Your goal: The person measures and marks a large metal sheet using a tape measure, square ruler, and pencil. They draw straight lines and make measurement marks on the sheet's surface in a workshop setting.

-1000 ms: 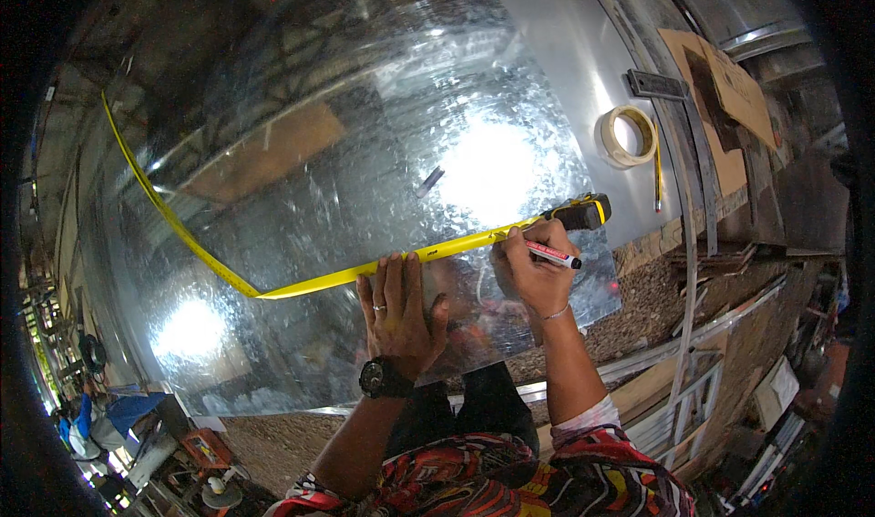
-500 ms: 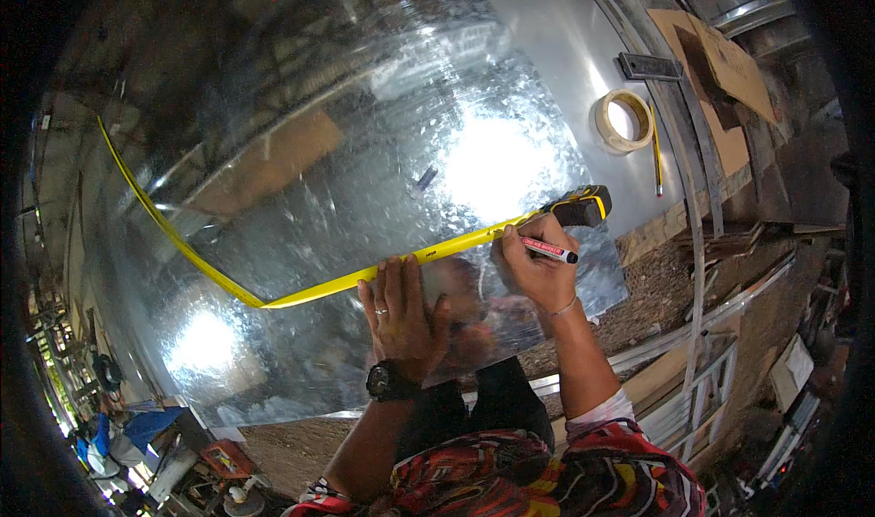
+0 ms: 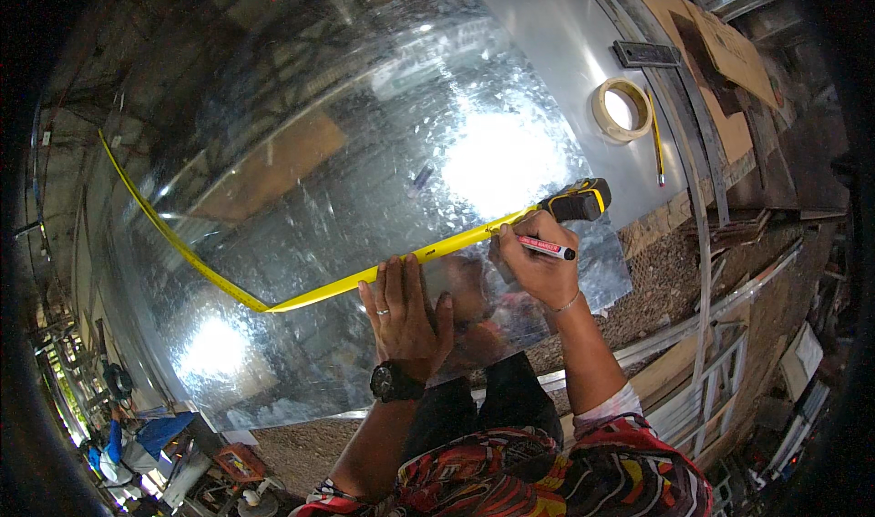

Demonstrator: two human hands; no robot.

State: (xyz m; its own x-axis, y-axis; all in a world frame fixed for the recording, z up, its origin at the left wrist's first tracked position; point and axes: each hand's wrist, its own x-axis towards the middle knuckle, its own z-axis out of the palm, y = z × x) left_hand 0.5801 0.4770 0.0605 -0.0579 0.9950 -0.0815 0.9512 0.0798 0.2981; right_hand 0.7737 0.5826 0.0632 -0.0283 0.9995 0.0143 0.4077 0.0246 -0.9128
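A large shiny galvanised metal sheet lies flat in front of me. A yellow tape measure stretches across it from the far left to its black and yellow case near the sheet's right edge. My left hand presses flat on the tape and sheet, fingers together, a ring on one finger and a black watch on the wrist. My right hand grips a red marker pen, its tip at the tape just left of the case.
A roll of beige masking tape and a pencil rest on the sheet's far right. Cardboard pieces, a dark metal bar and wooden boards lie beyond. Metal strips and frames are stacked at right; clutter sits lower left.
My head has shifted slightly, so the view slid. Both hands stay in place on the tape and marker.
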